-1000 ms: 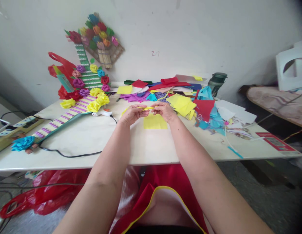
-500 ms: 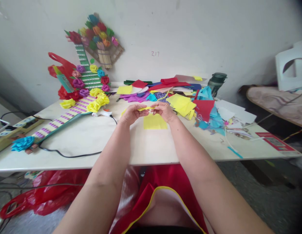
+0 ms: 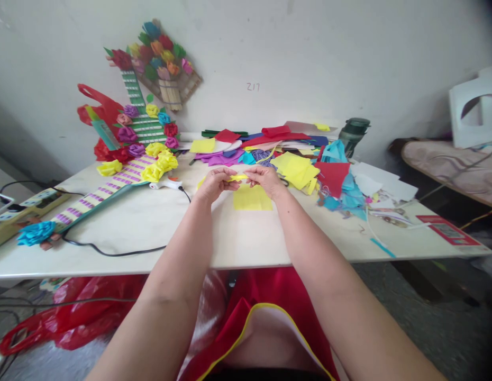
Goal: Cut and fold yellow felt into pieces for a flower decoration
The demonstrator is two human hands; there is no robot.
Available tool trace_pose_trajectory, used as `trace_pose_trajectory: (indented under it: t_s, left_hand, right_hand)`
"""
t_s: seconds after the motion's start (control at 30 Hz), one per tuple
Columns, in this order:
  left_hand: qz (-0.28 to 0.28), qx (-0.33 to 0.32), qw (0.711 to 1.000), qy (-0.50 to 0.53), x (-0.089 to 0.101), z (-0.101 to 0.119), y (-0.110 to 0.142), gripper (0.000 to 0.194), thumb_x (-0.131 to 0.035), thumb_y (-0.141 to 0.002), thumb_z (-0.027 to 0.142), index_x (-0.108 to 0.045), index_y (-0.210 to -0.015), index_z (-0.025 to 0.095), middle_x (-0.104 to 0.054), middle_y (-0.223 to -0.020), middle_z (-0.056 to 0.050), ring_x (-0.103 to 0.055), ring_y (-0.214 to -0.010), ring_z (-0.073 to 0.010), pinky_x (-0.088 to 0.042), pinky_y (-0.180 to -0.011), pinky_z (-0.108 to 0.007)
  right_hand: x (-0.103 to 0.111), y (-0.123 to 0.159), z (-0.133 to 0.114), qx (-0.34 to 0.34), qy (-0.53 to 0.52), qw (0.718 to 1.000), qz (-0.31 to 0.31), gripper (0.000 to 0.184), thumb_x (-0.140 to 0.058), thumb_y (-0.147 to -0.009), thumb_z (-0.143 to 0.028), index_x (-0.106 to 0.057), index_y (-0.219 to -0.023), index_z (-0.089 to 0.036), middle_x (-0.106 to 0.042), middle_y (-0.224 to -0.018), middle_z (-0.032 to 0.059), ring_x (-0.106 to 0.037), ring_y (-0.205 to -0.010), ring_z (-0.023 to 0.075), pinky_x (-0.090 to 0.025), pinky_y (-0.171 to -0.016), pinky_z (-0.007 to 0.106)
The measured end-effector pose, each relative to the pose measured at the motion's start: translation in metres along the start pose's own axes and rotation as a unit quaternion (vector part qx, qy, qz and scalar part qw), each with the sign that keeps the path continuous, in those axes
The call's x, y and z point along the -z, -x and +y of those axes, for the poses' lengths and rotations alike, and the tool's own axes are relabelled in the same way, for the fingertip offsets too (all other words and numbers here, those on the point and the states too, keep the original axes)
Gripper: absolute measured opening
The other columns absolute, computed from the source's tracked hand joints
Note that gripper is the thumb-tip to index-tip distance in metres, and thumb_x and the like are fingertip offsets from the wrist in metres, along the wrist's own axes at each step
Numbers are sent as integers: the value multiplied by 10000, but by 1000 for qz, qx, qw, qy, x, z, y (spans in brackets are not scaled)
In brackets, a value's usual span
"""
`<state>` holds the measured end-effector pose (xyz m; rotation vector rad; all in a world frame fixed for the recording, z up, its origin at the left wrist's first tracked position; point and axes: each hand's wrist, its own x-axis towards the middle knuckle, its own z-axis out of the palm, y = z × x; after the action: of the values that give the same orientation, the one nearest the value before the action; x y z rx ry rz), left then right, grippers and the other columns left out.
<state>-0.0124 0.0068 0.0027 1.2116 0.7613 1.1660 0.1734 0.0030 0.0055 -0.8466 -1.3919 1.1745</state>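
A narrow piece of yellow crepe paper [image 3: 240,178] stretches between my two hands above the table. My left hand [image 3: 219,184] pinches its left end, and my right hand [image 3: 265,179] pinches the other end. The fingers partly cover the paper, so its full shape is hidden. Below the hands, a flat yellow paper square [image 3: 253,199] lies on the table. Another bit of yellow shows just left of my left hand, mostly covered by it.
Yellow sheets [image 3: 297,170], red paper [image 3: 332,177] and blue scraps [image 3: 343,198] lie to the right. A glue gun [image 3: 165,184] with a black cord rests at left, beside a flower-decorated guitar shape [image 3: 111,188]. A dark bottle [image 3: 354,136] stands behind.
My right hand's fingers have shifted slightly inward along the yellow crepe paper. My left hand stays nearly in place, and the rest looks the same.
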Motion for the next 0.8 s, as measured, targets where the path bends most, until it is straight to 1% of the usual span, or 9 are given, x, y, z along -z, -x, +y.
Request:
trace_pose_trajectory:
  t_s: [0.1,0.23,0.5,0.67,0.8]
  left_hand:
    - [6,-16,1000,-18,-1,0,0,257,-578,-568,149,-609,-820,107,-633,-556,-30,-661,-522,-180,-547,-594,-297]
    - [6,-31,998,-49,-2,-1,0,249,-585,-596,175,-599,-837,115,-654,-587,-36,-632,-491,-150,-514,-550,-262]
    - [-5,-25,998,-56,-2,0,2,268,-646,-668,249,-589,-893,115,-678,-621,-58,-617,-485,-135,-491,-536,-247]
    - [-8,-26,998,-57,-2,1,3,327,-646,-681,245,-564,-968,115,-675,-615,-50,-617,-486,-136,-493,-543,-247]
    - [1,-27,998,-54,-1,1,2,357,-635,-675,235,-545,-1000,118,-663,-595,-36,-596,-463,-127,-478,-526,-240]
  right_hand:
    - [-1,0,1,3,9,1000,5,220,-793,-557,-280,-707,-718,-156,-633,-530,-16,-515,-467,77,-443,-518,227]
    - [-1,-1,1,10,24,999,18,178,-779,-571,-254,-708,-703,-159,-632,-535,-9,-546,-495,91,-432,-520,230]
    - [3,-6,8,25,43,998,42,183,-771,-601,-283,-718,-728,-162,-638,-569,-2,-554,-519,95,-455,-544,237]
    - [5,-9,12,28,43,998,41,218,-779,-580,-314,-717,-724,-163,-641,-569,-3,-553,-520,95,-452,-535,232]
    - [5,-8,10,33,33,998,37,214,-770,-569,-306,-714,-723,-168,-637,-549,-13,-532,-500,88,-447,-534,233]
